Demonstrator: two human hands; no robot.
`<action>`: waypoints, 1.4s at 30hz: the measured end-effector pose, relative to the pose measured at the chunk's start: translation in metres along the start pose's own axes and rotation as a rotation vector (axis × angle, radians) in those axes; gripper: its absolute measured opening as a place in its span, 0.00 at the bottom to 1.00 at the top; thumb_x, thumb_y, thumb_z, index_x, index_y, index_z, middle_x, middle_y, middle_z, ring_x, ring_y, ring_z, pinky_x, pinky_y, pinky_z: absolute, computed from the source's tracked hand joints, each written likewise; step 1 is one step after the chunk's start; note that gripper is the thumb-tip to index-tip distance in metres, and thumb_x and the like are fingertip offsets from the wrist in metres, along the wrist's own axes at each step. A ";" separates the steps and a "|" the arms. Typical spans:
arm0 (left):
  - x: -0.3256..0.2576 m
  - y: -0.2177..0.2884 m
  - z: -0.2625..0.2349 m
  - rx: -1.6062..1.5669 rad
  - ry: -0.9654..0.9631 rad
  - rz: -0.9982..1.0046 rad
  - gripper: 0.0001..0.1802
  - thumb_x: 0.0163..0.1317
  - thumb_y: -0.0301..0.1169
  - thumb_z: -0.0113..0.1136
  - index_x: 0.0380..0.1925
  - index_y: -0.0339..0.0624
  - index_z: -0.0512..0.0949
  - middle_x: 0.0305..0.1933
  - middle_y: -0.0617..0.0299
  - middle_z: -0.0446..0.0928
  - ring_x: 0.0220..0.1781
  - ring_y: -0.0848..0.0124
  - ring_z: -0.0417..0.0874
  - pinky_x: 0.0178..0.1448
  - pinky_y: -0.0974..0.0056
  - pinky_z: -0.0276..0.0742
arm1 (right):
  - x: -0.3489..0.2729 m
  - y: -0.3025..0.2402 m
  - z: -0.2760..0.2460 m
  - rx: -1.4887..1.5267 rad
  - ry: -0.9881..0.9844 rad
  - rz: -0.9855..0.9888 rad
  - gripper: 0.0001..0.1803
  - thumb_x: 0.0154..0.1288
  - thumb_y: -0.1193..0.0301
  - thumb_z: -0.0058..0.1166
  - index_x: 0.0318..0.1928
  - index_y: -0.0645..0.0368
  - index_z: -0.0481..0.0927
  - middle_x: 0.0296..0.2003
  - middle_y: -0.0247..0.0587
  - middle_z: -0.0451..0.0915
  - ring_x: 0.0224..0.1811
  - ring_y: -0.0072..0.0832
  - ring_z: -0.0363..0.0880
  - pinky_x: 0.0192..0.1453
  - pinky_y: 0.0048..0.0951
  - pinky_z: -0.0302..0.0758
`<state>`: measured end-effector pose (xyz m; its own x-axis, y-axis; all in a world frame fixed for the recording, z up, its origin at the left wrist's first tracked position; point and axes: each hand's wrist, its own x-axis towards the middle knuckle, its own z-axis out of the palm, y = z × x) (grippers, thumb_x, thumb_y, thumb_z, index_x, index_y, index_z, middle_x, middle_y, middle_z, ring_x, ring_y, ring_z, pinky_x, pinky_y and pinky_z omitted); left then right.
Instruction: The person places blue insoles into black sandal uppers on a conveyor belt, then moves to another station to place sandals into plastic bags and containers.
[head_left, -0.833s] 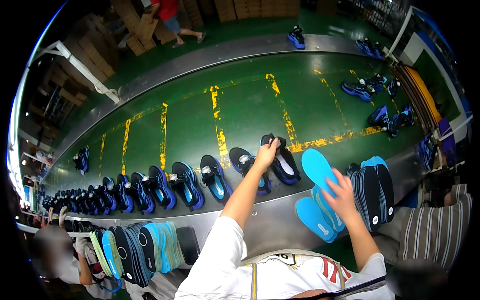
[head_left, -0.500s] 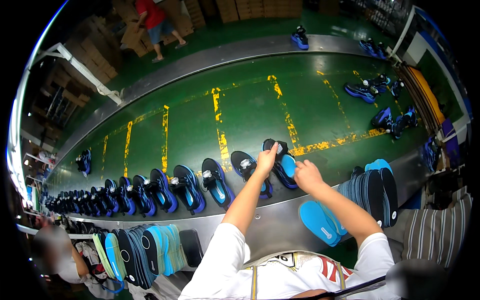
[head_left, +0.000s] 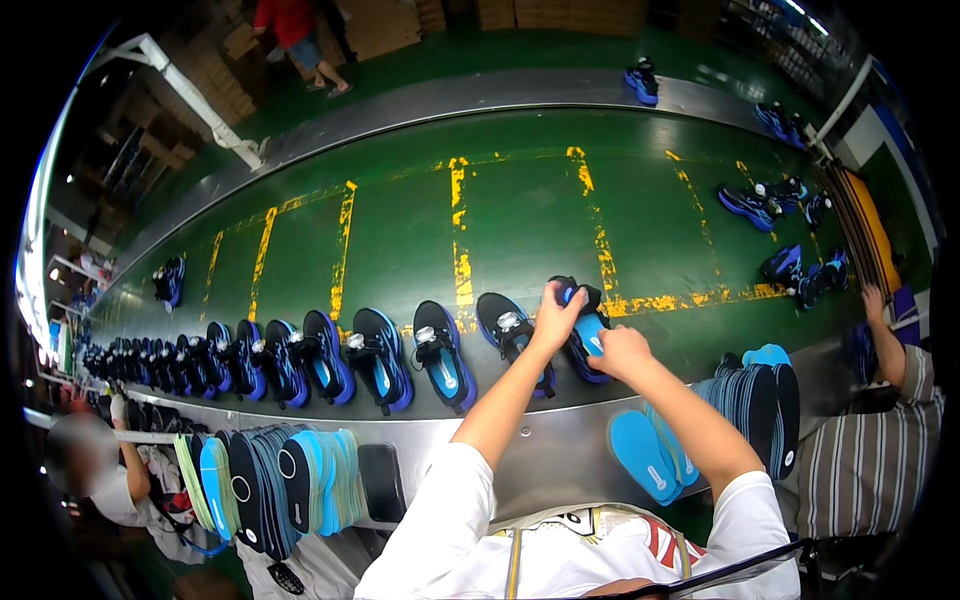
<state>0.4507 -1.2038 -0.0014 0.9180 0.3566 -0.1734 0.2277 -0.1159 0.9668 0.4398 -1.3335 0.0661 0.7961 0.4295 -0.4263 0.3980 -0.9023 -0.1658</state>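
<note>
Working on the black shoe [head_left: 585, 335] at the near edge of the green conveyor belt [head_left: 520, 200]; both hands are on it. The shoe's long axis runs roughly 11-to-5 o'clock, toe away from the person. The left hand [head_left: 556, 312] is closed on the shoe's collar at its 10 o'clock side, fingers pinching the upper. The right hand [head_left: 620, 350] sits at the shoe's 4 o'clock, fingers curled on the blue insole [head_left: 590, 335], which lies half inside the opening; how firm that hold is cannot be told.

Key relation: insole and shoe axes are nearly aligned, and the insole enters from the heel side, i.e. from the right hand toward 11 o'clock. The right hand is nearer the heel, the left nearer the tongue.

Pose: both forearms come up from 6 o'clock and converge on the shoe; the left is stretched almost straight, the right bent at the elbow.

Loose blue insoles [head_left: 645, 455] lie at 5 o'clock of the right hand, beside an upright stack of insoles [head_left: 755, 400]. A row of finished shoes [head_left: 300, 360] extends toward 9 o'clock along the belt.
</note>
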 end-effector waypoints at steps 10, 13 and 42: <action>0.012 -0.006 -0.004 0.147 -0.096 0.039 0.32 0.54 0.47 0.51 0.44 0.25 0.68 0.34 0.48 0.75 0.37 0.68 0.75 0.42 0.68 0.68 | 0.040 0.007 0.039 -0.124 0.044 -0.295 0.09 0.46 0.74 0.46 0.28 0.62 0.78 0.32 0.49 0.74 0.37 0.41 0.73 0.42 0.37 0.72; 0.019 -0.020 -0.001 0.062 -0.134 0.020 0.29 0.53 0.47 0.50 0.38 0.26 0.71 0.33 0.41 0.74 0.39 0.55 0.76 0.42 0.62 0.69 | 0.043 0.009 0.039 -0.137 0.050 -0.334 0.09 0.46 0.74 0.45 0.28 0.64 0.77 0.32 0.49 0.74 0.37 0.40 0.73 0.41 0.36 0.72; 0.021 0.012 -0.013 1.090 -0.374 0.469 0.18 0.53 0.42 0.51 0.35 0.40 0.63 0.32 0.50 0.72 0.31 0.52 0.76 0.32 0.55 0.73 | 0.042 0.013 0.016 -0.328 -0.391 -0.473 0.21 0.56 0.62 0.34 0.38 0.63 0.76 0.36 0.46 0.76 0.48 0.32 0.69 0.59 0.32 0.55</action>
<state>0.4684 -1.1855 0.0093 0.9789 -0.1923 -0.0691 -0.1606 -0.9331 0.3217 0.4714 -1.3281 0.0317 0.3049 0.6730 -0.6738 0.8281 -0.5368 -0.1615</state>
